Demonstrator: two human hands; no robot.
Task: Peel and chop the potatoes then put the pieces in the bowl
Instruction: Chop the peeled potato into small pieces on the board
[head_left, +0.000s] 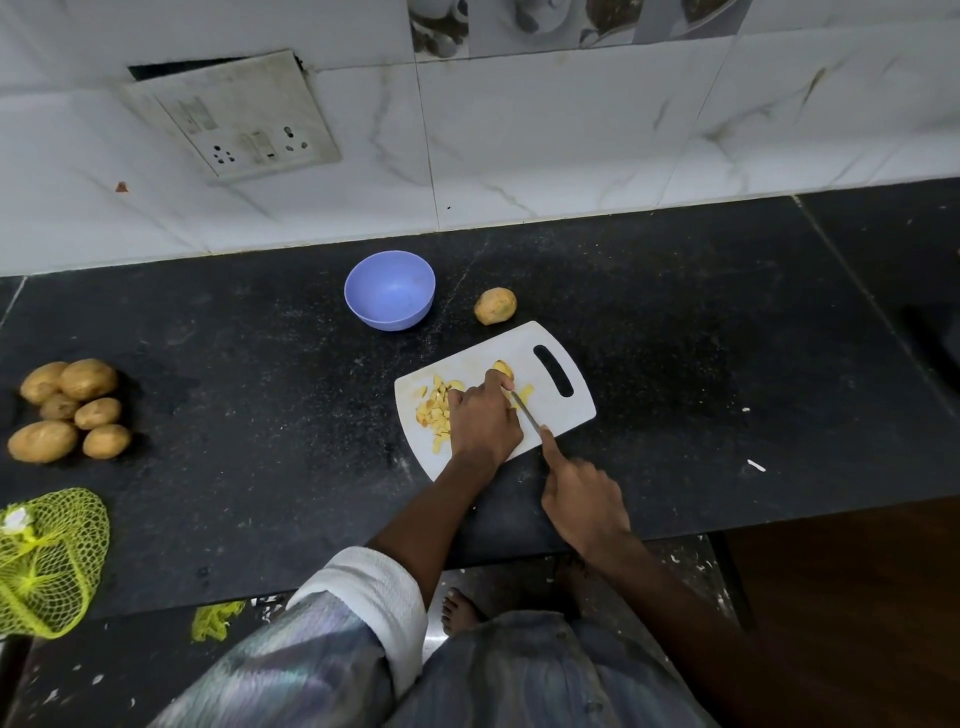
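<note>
Left hand (483, 421) curled over potato (503, 370) on cutting board (563, 415); right hand (584, 501) gripping knife (524, 411), forefinger along spine. Blade close beside left fingers: slip risks cut. Bowl (389, 290) empty, well apart; pieces (435, 410) could scatter onto tabletop (260, 441).

The left hand (483, 421) reaches forward, palm down, its fingers (496, 382) curled over a potato piece (503, 368). The right hand (582, 493) sits nearer the body, gripping a knife (524, 410), index finger stretched along its spine. Both forearms angle inward; the left sleeve (363, 597) is rolled up.
</note>
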